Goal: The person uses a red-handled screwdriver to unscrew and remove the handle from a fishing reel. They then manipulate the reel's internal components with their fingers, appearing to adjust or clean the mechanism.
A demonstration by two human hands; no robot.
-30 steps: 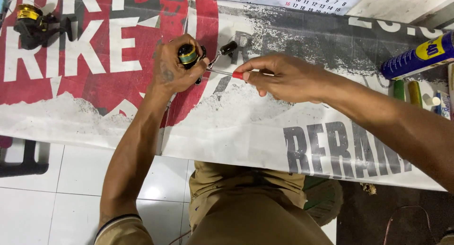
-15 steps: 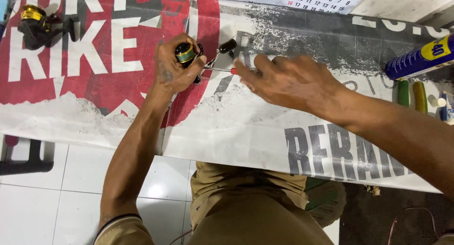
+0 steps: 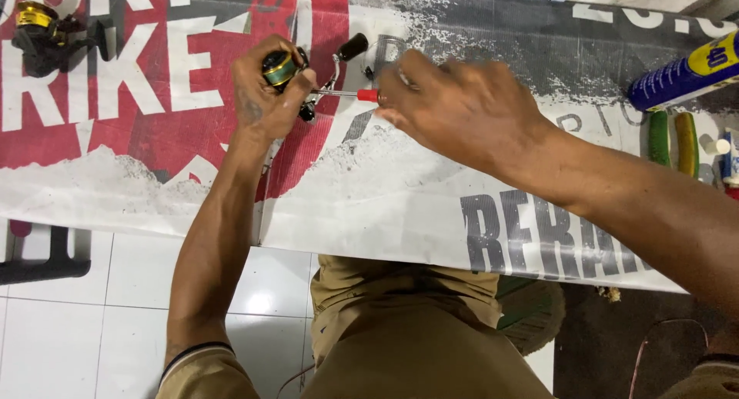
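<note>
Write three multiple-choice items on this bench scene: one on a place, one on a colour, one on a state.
1. Where does the second fishing reel lie?
A. far left of the banner
B. on the floor
C. beside the spray can

2. What colour is the screwdriver handle?
A. blue
B. red
C. white

3. How is the reel being worked on held?
A. lying loose on the banner
B. gripped in the left hand
C. clamped in a vice

Answers: 1 A, it sits at the top left corner; 2 B, red shows at the right hand; 3 B, fingers wrap it.
</note>
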